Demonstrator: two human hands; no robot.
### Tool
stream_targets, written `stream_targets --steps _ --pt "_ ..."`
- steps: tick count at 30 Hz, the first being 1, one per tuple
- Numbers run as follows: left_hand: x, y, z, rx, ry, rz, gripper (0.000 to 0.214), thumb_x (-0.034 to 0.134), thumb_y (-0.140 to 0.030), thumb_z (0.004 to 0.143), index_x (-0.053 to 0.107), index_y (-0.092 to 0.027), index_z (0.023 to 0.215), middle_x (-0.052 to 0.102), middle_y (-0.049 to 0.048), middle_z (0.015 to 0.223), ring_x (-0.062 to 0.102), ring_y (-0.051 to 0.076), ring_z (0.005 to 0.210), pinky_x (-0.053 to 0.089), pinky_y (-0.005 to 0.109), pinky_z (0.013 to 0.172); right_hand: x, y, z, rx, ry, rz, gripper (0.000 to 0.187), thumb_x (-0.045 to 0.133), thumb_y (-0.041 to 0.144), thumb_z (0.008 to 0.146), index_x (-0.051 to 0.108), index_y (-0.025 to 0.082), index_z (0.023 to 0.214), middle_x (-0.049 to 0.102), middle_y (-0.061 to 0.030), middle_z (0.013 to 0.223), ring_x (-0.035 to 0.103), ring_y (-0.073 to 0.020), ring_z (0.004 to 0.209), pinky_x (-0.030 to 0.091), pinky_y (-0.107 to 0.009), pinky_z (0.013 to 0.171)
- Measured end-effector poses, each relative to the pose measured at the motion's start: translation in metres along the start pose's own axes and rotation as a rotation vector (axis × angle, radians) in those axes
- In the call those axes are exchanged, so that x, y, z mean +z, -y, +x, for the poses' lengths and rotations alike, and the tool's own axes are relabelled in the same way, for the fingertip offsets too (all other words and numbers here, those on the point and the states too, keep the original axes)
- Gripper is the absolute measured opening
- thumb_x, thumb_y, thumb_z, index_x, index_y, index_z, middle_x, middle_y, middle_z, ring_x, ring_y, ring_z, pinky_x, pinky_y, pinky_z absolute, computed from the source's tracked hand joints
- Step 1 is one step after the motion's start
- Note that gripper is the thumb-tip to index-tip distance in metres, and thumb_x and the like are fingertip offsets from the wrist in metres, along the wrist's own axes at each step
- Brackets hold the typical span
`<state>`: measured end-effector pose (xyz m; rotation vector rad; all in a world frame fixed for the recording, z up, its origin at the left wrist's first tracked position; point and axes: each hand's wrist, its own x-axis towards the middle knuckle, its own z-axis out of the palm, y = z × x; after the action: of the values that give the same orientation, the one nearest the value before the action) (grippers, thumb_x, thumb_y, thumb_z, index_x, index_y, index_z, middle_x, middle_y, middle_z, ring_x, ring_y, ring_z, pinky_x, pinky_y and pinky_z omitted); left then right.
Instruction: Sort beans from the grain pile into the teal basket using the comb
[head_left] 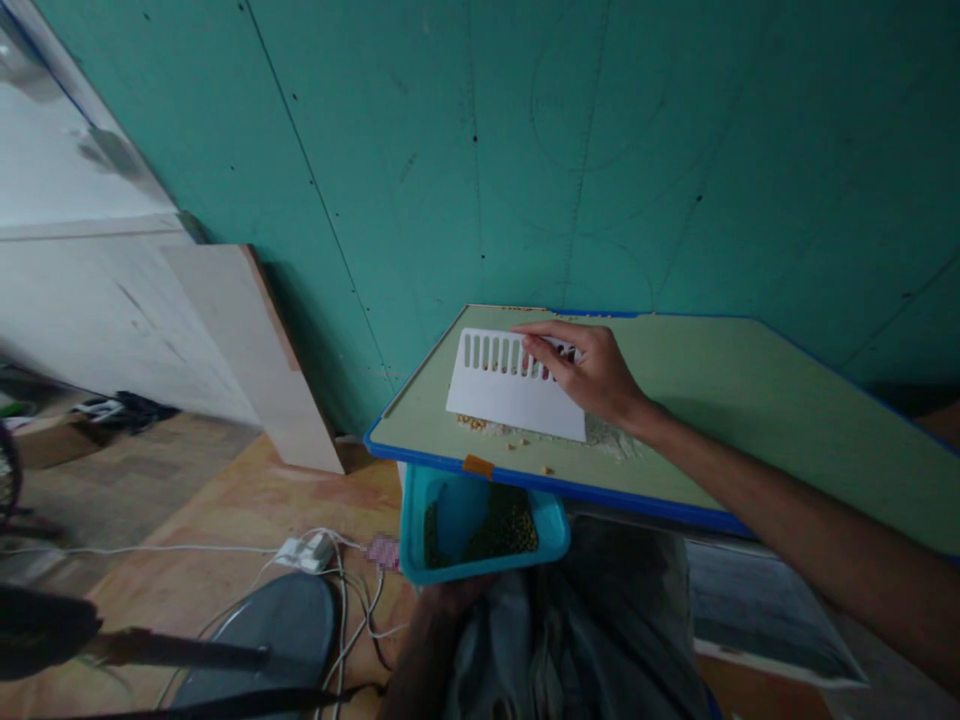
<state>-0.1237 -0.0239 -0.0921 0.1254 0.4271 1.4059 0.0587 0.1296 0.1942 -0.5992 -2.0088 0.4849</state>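
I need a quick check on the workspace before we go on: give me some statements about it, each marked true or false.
1. The right hand holds a white slotted sheet. True.
2. The sheet's slots lie along its edge nearest the person. False: they lie along the edge toward the green wall.
3. Loose pale grains lie on the table. True.
4. A blue tub is below the table's near edge. True.
5. The tub has nothing in it. False: it holds small greenish grains.
6. The table's edging is red. False: it is blue, with an orange patch in front.
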Motion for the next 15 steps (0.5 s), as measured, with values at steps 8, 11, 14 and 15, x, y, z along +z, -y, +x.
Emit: stream_targets --steps 8,11,14,15 --pt "-0.001 0.003 0.001 0.041 -0.081 0.015 0.066 0.05 -0.067 0.078 0.057 -0.025 0.129 0.067 0.0127 0.125 0.047 0.035 0.132 0.035 0.06 0.107 0.004 0.003 -0.002 -0.006 -0.05 -0.07 0.03 0.053 0.035 0.091 0.073 0.02 0.108 0.075 -0.0038 0.092 0.067 -0.016 0.073 0.049 -0.028 0.068" --pt "-0.009 0.003 0.002 0.024 -0.021 0.026 0.067 0.05 -0.068 0.078 0.054 -0.028 0.131 0.067 0.01 0.126 0.047 0.033 0.132 0.034 0.059 0.108 0.005 0.0 -0.001 -0.001 -0.068 -0.085 0.029 0.053 0.034 0.091 0.073 0.019 0.108 0.075 -0.0037 0.091 0.067 -0.0163 0.074 0.049 -0.028 0.069" --pt "-0.01 0.002 0.002 -0.003 -0.031 0.01 0.061 0.048 -0.063 0.082 0.055 -0.028 0.13 0.072 0.009 0.117 0.056 0.032 0.123 0.037 0.059 0.107 0.006 -0.003 -0.001 0.01 -0.057 -0.081 0.029 0.053 0.034 0.091 0.073 0.019 0.108 0.075 -0.0036 0.091 0.068 -0.0167 0.075 0.049 -0.028 0.069" --pt "-0.009 0.001 0.002 -0.002 -0.041 0.006 0.058 0.048 -0.061 0.083 0.056 -0.027 0.13 0.074 0.0092 0.113 0.058 0.032 0.12 0.037 0.059 0.107 0.006 -0.003 -0.001 0.01 -0.052 -0.077 0.029 0.054 0.033 0.091 0.073 0.019 0.108 0.075 -0.0036 0.091 0.068 -0.0168 0.076 0.049 -0.028 0.069"
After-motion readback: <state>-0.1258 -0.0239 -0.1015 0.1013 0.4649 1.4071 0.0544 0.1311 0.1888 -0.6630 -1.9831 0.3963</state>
